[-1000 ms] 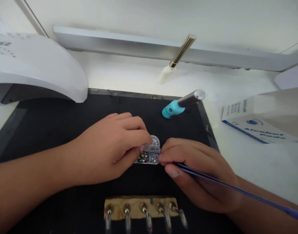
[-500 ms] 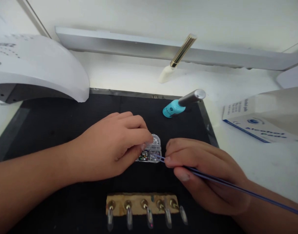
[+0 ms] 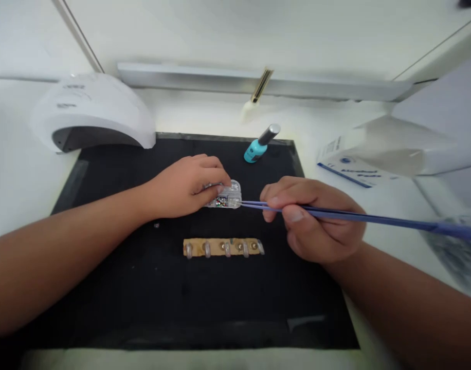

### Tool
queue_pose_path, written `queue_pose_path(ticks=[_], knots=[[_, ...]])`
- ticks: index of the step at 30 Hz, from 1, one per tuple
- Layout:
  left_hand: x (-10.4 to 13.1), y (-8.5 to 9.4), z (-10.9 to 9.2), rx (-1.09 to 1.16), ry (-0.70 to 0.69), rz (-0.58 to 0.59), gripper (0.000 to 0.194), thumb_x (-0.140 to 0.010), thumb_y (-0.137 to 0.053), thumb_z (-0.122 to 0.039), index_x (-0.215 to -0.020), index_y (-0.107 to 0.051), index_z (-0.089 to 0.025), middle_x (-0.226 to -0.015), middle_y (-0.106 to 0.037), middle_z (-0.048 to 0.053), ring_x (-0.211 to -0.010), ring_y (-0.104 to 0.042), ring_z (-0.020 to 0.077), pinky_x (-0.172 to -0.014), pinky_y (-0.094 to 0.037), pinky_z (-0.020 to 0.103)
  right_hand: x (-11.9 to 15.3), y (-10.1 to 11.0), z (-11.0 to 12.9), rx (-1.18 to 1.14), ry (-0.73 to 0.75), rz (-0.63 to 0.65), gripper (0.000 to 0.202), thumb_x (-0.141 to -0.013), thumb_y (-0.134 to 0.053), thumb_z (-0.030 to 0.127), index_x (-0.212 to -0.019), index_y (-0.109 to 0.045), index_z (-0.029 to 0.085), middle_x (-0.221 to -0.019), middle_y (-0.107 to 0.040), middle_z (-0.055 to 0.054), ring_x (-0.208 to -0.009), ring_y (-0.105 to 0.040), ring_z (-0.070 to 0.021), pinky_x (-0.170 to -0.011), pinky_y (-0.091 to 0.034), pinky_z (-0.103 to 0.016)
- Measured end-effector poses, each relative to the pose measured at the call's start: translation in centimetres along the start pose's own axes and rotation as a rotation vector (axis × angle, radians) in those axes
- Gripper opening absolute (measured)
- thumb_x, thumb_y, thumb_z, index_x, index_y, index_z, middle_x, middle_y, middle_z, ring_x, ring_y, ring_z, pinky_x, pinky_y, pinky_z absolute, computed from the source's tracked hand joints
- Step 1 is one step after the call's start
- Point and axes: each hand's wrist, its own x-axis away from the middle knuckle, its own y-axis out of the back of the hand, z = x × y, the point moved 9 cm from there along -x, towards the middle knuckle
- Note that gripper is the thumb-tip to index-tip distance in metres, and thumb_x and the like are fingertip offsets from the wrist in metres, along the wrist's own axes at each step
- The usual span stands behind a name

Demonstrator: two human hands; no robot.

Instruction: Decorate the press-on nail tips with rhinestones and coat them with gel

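- White surface (image 3: pixel 181 358) at the near edge, bearing a black mat (image 3: pixel 204 303), probably laid there for protection and for contrast with tiny bits.
- Flat on the mat, a tan strip (image 3: pixel 197 246) with five clear nail tips (image 3: pixel 206 250) in a spaced row, likely mounted so for steadiness; fine detail too small to tell.
- To the right, the right hand (image 3: pixel 322 226), thumb and fingers pinched round long blue-violet tweezers (image 3: pixel 390 221), held low and nearly level, seemingly for fine control; points at the right end of the case, any grasped piece too small to make out.
- Beyond the strip, on the mat, the left hand (image 3: pixel 181 187), fingers bent and pinching the left end of the clear case (image 3: pixel 234 191), apparently against sliding.
- Case small, transparent, round-cornered and divided into compartments; multicoloured gems (image 3: pixel 221 202) in one near compartment, paler contents at the right, left end hidden by the fingers.
- Farther off, upright on the mat, a teal bottle (image 3: pixel 254 150) with a silver cap.
- Off the mat at the right, an alcohol-pads box (image 3: pixel 347 167); at the left, a white arched lamp (image 3: pixel 104 103).
- Farthest, a cream bottle (image 3: pixel 250 109) with a gold-and-dark cap, near a grey rail (image 3: pixel 336 87).
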Motion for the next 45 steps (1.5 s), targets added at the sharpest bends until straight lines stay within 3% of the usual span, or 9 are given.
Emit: queue_pose_path(ticks=[5,11,16,21,26,29,32,40,45], knots=[[0.3,0.0,0.2,0.072,-0.009,-0.026,0.02,-0.091,-0.052,-0.016,-0.101,-0.069,-0.014,-0.106,-0.066,0.01,-0.103,-0.059,0.0219,-0.095,-0.047,0.041,0.7,1.3,3.9,-0.06,0.141,-0.13,0.015,-0.094,-0.057,0.033,-0.091,-0.067,0.022,-0.07,-0.063,-0.002,-0.058,-0.059,-0.0151,-0.054,-0.05,-0.032],[0.0,-0.4,0.8,0.099,-0.005,0.004,0.016,-0.091,-0.055,-0.018,-0.098,-0.069,-0.016,-0.104,-0.064,0.008,-0.097,-0.064,0.0154,-0.093,-0.051,0.033,3.6,1.8,5.7,-0.05,0.115,-0.135,0.015,-0.093,-0.057,0.03,-0.091,-0.068,0.02,-0.069,-0.061,-0.003,-0.058,-0.057,-0.0151,-0.054,-0.049,-0.032],[0.3,-0.4,0.9,0.04,0.016,0.029,0.016,-0.088,-0.061,-0.022,-0.1,-0.07,-0.018,-0.107,-0.064,0.007,-0.103,-0.061,0.019,-0.098,-0.048,0.037,5.3,1.5,5.6,0.001,0.092,-0.049,0.013,-0.092,-0.056,0.023,-0.1,-0.066,0.02,-0.076,-0.062,-0.004,-0.065,-0.057,-0.0159,-0.057,-0.047,-0.031],[2.5,1.3,0.0,0.001,0.085,-0.076,0.026,-0.093,-0.055,-0.027,-0.116,-0.064,-0.02,-0.118,-0.061,0.008,-0.113,-0.056,0.0215,-0.098,-0.047,0.038,5.2,0.8,4.7,0.024,0.122,0.03,0.012,-0.093,-0.051,0.016,-0.094,-0.062,0.019,-0.077,-0.06,-0.002,-0.066,-0.054,-0.0139,-0.058,-0.044,-0.028],[5.4,2.4,-3.5,0.07,0.093,-0.183,0.025,-0.093,-0.058,-0.025,-0.118,-0.063,-0.024,-0.12,-0.062,0.005,-0.112,-0.058,0.0189,-0.1,-0.047,0.034,4.8,0.5,4.0,-0.015,0.145,0.025,0.012,-0.094,-0.049,0.015,-0.093,-0.06,0.018,-0.071,-0.057,0.0,-0.062,-0.054,-0.0125,-0.056,-0.045,-0.027],[6.4,2.0,-6.2,0.06,0.037,-0.211,0.024,-0.092,-0.058,-0.014,-0.114,-0.062,-0.022,-0.122,-0.06,0.005,-0.113,-0.056,0.0174,-0.097,-0.047,0.032,4.7,0.3,4.1,-0.026,0.17,0.035,0.014,-0.092,-0.048,0.011,-0.095,-0.059,0.019,-0.07,-0.058,0.0,-0.062,-0.055,-0.012,-0.056,-0.046,-0.026],[6.5,1.0,-7.7,-0.007,0.004,-0.199,0.024,-0.091,-0.052,-0.006,-0.11,-0.06,-0.019,-0.116,-0.059,0.006,-0.109,-0.054,0.0168,-0.095,-0.044,0.033,4.7,0.0,4.1,-0.006,0.176,0.065,0.015,-0.091,-0.048,0.008,-0.094,-0.058,0.018,-0.07,-0.059,-0.001,-0.062,-0.056,-0.0119,-0.056,-0.048,-0.025],[6.0,-1.1,-7.5,-0.017,-0.024,-0.104,0.027,-0.09,-0.049,-0.007,-0.112,-0.06,-0.02,-0.116,-0.059,0.008,-0.107,-0.052,0.0222,-0.092,-0.042,0.043,5.0,0.0,3.9,0.072,0.173,0.139,0.012,-0.092,-0.051,0.011,-0.1,-0.059,0.017,-0.079,-0.066,-0.005,-0.077,-0.065,-0.0152,-0.075,-0.058,-0.031],[6.1,-1.1,-7.0,-0.042,0.026,-0.087,0.027,-0.088,-0.05,-0.01,-0.108,-0.06,-0.025,-0.113,-0.063,0.006,-0.105,-0.056,0.0235,-0.09,-0.048,0.045,4.9,0.0,3.9,0.079,0.16,0.162,0.013,-0.091,-0.053,0.012,-0.1,-0.059,0.019,-0.078,-0.069,-0.006,-0.075,-0.067,-0.016,-0.071,-0.059,-0.03]])
